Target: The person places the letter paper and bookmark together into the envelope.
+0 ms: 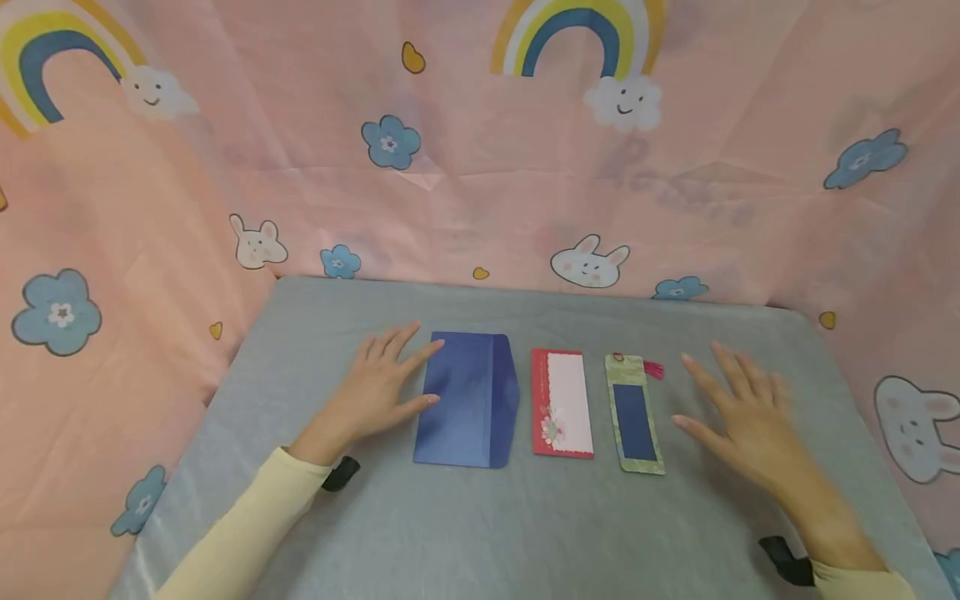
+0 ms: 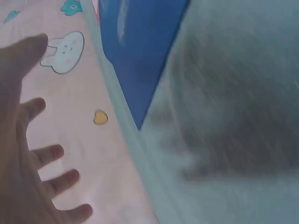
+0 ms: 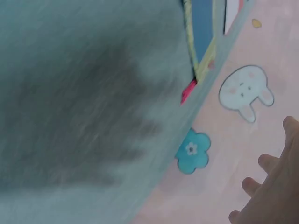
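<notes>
A blue envelope with its pointed flap spread to the right lies on the grey cloth. Beside it is a red-edged card with a white panel and printed flowers. Farther right lies a green bookmark with a dark blue panel and a pink tassel. My left hand hovers at the envelope's left edge, fingers spread, holding nothing. To the right of the bookmark, my right hand is held above the cloth, fingers apart and holding nothing. Both wrist views show the hands raised, casting shadows on the cloth.
A grey cloth-covered table lies under everything. Pink fabric printed with rainbows, rabbits and flowers hangs behind it and at the sides. Black straps sit at both wrists.
</notes>
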The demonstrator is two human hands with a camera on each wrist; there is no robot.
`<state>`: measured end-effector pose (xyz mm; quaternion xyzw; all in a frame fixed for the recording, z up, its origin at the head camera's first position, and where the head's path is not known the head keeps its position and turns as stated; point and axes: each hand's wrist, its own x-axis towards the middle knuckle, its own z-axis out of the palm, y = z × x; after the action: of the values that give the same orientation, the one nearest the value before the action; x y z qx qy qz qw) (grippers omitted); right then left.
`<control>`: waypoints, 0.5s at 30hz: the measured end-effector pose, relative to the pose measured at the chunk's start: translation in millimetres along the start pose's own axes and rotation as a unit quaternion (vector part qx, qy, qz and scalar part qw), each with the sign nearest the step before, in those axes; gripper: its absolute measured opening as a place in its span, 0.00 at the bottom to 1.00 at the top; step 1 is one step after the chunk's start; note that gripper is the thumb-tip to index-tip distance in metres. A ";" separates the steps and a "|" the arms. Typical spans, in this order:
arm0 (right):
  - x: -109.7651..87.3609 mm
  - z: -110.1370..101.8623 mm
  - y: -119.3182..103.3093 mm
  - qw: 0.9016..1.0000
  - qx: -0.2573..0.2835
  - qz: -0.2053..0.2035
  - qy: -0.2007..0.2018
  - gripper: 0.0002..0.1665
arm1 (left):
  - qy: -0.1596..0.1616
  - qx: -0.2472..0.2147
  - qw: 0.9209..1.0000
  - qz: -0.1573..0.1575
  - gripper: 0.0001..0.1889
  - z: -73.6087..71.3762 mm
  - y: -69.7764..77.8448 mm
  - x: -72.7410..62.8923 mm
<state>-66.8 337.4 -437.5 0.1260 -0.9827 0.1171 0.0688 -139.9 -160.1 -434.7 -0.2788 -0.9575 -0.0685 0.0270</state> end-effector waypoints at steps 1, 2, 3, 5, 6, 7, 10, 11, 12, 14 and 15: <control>2.1 0.0 -3.0 1.000 0.004 -0.001 0.000 0.51 | 0.002 -0.001 1.000 -0.004 0.39 -0.1 2.2 1.1; 4.0 0.3 -5.8 1.000 0.008 -0.002 -0.001 0.51 | 0.002 -0.001 1.000 -0.007 0.39 0.0 4.5 2.4; 5.9 0.4 -8.8 1.000 0.011 -0.002 -0.002 0.51 | 0.002 0.000 1.000 -0.010 0.39 0.2 6.8 3.8; 9.7 1.3 -14.2 1.000 0.011 -0.002 -0.004 0.51 | 0.002 -0.001 1.000 -0.012 0.37 1.1 12.0 6.9; 11.8 2.0 -16.7 1.000 0.012 -0.003 -0.002 0.51 | -0.001 -0.001 1.000 -0.013 0.37 1.8 14.7 8.4; 13.8 2.8 -19.0 1.000 0.013 -0.005 -0.001 0.51 | -0.001 -0.001 1.000 -0.012 0.36 2.4 17.4 9.7; 19.6 5.3 -25.0 1.000 0.020 -0.017 0.002 0.50 | -0.005 -0.003 1.000 -0.012 0.36 4.1 25.0 13.1; 21.5 6.5 -26.4 0.999 0.024 -0.020 0.001 0.50 | -0.006 -0.003 1.000 -0.014 0.36 5.2 27.1 13.9; 23.4 7.6 -27.8 0.999 0.030 -0.023 0.000 0.49 | -0.008 -0.003 1.000 -0.015 0.36 6.2 29.2 14.6; 26.8 10.0 -31.5 0.999 0.043 -0.024 -0.004 0.49 | -0.009 -0.009 1.000 -0.021 0.36 8.7 33.0 15.8; 28.4 11.9 -32.9 0.998 0.050 -0.025 -0.004 0.49 | -0.012 -0.013 1.000 -0.026 0.36 11.0 34.6 16.5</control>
<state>-86.6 297.0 -437.3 0.1543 -0.9724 0.1640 0.0617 -135.4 -120.9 -440.1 -0.2546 -0.9638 -0.0780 0.0106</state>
